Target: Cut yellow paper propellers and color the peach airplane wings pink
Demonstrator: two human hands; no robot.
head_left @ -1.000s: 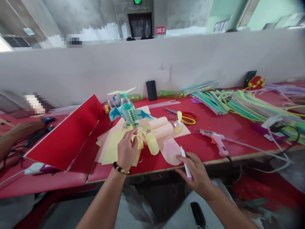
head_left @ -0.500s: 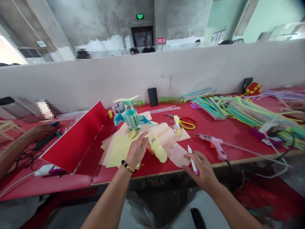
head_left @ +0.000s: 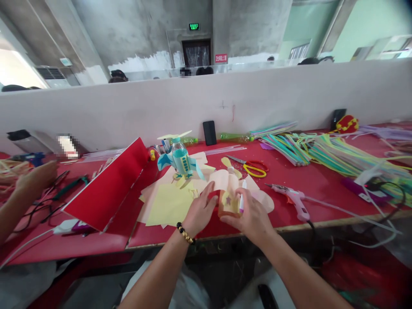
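My left hand (head_left: 201, 210), with a bead bracelet at the wrist, grips the left side of a curled peach and yellow paper piece (head_left: 228, 198) with a purple star on it. My right hand (head_left: 251, 216) pinches the right side of the same piece and also holds a white marker (head_left: 242, 198) with a pink end between its fingers. The piece is raised a little above a pile of yellow and peach sheets (head_left: 167, 205). Just behind stands a clear bottle dressed as a blue paper rocket (head_left: 180, 161).
The red table (head_left: 289, 189) carries a pink glue gun (head_left: 294, 198), yellow-handled scissors (head_left: 254, 168), bundles of coloured straws (head_left: 325, 148), a black phone (head_left: 209, 132) leaning on the partition and a tilted red board (head_left: 107, 189). Another person's hand (head_left: 35, 178) is at the far left.
My right hand has come in from the table edge with the marker and taken hold of the starred paper piece. Both hands have lifted and curled it.
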